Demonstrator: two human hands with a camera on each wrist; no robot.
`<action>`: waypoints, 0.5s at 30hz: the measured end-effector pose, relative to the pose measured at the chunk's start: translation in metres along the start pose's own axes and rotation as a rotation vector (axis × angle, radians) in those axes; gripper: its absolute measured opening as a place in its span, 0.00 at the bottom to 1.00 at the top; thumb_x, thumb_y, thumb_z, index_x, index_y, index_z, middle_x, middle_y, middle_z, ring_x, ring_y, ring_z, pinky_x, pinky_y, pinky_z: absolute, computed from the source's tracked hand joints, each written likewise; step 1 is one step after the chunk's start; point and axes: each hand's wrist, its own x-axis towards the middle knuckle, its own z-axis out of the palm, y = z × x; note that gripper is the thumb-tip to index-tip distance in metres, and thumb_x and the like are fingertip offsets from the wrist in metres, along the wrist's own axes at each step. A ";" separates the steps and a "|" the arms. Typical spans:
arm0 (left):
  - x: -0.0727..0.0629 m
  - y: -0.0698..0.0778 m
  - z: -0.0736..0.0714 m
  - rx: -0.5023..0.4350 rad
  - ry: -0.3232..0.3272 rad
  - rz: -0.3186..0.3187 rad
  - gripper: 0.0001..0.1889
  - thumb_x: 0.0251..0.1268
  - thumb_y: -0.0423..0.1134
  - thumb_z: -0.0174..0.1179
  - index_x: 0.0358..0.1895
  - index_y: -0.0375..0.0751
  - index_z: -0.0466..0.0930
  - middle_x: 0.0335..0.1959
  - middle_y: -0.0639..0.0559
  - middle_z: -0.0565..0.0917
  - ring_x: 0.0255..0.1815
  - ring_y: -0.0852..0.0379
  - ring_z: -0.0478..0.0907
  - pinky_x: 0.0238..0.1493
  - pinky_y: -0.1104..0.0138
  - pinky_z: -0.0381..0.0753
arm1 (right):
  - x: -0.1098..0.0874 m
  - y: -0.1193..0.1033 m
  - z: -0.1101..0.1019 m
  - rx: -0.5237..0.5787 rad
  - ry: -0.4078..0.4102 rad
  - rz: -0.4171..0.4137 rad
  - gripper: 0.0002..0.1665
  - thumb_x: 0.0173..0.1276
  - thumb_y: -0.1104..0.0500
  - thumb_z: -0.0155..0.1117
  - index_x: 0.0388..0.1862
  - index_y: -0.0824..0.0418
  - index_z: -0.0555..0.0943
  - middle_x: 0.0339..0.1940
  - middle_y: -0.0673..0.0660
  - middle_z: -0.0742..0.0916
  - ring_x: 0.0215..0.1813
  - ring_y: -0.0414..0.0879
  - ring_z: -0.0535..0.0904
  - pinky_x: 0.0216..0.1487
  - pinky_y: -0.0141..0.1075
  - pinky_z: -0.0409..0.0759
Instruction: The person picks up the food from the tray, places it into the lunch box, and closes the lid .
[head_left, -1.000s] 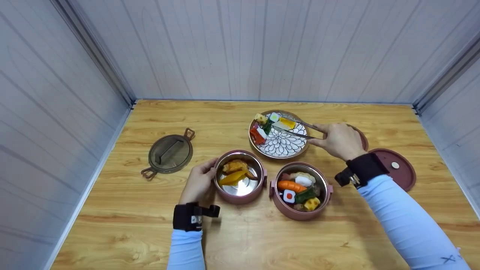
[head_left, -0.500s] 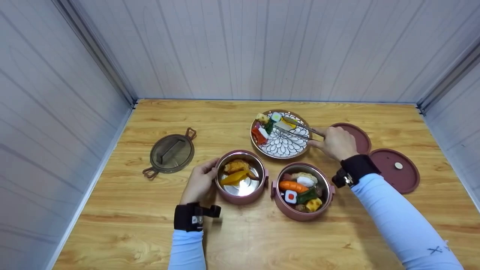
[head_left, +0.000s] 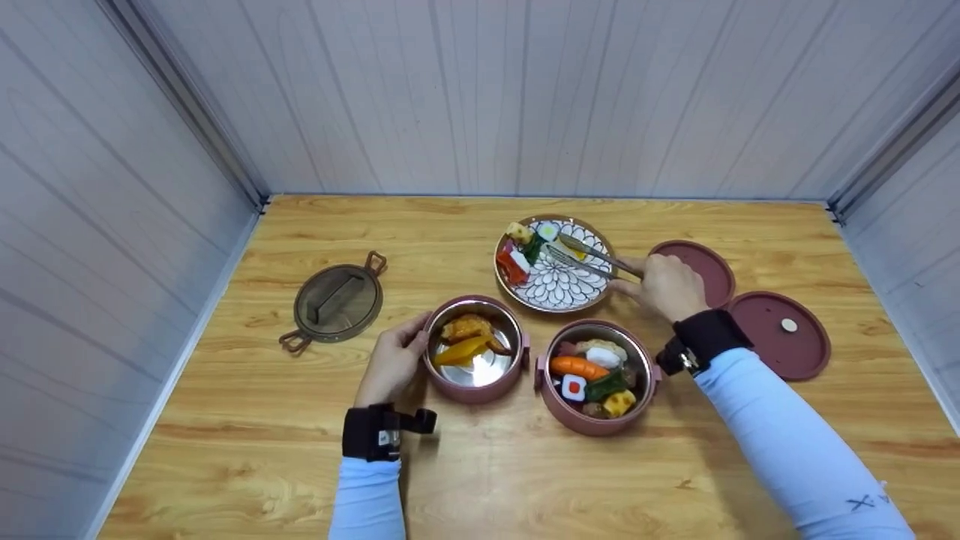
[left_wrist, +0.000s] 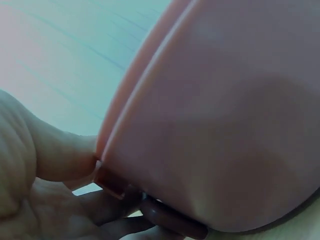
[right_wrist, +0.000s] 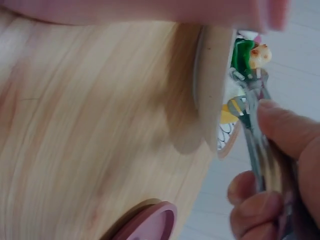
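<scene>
My left hand (head_left: 394, 360) grips the left side of a pink steel-lined food container (head_left: 480, 391); the left wrist view shows thumb and fingers at its small side clasp (left_wrist: 111, 182). Inside lie a browned food piece (head_left: 465, 328) and a yellow wedge (head_left: 459, 351). Metal tongs (head_left: 609, 259) are held in my right hand (head_left: 671, 286). Their tips reach over a flower-patterned plate (head_left: 559, 296), around a pale and yellow piece (head_left: 577, 252) that they partly cover. Other toy food, including a red-and-white piece (head_left: 513, 266), sits along the plate's left side.
A second pink container (head_left: 592, 426), holding several toy foods such as an orange piece (head_left: 577, 367), stands right of the first. Two dark red lids (head_left: 712, 271) lie at right. A brown see-through lid (head_left: 337, 304) with two loops lies at left. Panel walls enclose the table.
The tongs' arms have drawn closer together over the pale and yellow piece, and my right hand has shifted slightly left. My left hand keeps its hold on the container.
</scene>
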 end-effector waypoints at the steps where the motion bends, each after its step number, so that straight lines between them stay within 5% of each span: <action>1: 0.000 -0.001 0.000 0.001 0.009 0.003 0.21 0.75 0.28 0.49 0.68 0.30 0.71 0.67 0.37 0.73 0.72 0.44 0.64 0.73 0.57 0.59 | 0.000 -0.001 -0.001 0.005 -0.008 0.009 0.35 0.62 0.38 0.70 0.66 0.48 0.78 0.45 0.76 0.84 0.33 0.60 0.81 0.26 0.49 0.79; 15: -0.002 -0.009 -0.003 0.067 -0.016 0.114 0.22 0.75 0.30 0.51 0.69 0.33 0.70 0.69 0.39 0.70 0.73 0.45 0.63 0.74 0.58 0.58 | -0.023 0.003 -0.001 -0.039 0.002 0.014 0.38 0.62 0.33 0.66 0.67 0.47 0.77 0.41 0.70 0.85 0.33 0.59 0.80 0.23 0.46 0.75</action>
